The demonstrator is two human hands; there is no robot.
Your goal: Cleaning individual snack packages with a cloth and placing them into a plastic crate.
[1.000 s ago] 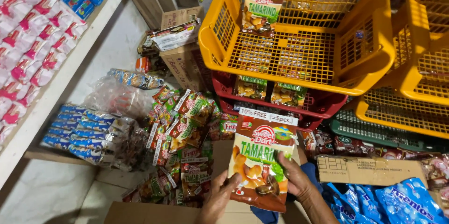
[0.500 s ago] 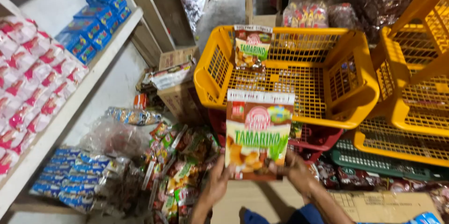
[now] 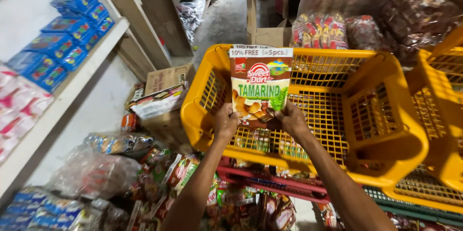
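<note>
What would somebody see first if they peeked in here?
Probably the big yellow basket in the middle, with a candy packet held upright over it by the left hand and right hand. Next, the blue packs stacked on the shelf at left.

Blue packets (image 3: 72, 33) on shelf (image 3: 72, 91); cardboard box (image 3: 166, 79) below.

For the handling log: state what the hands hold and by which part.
Both hands, left hand and right hand, hold one upright candy packet by its bottom corners, over the yellow basket.
</note>
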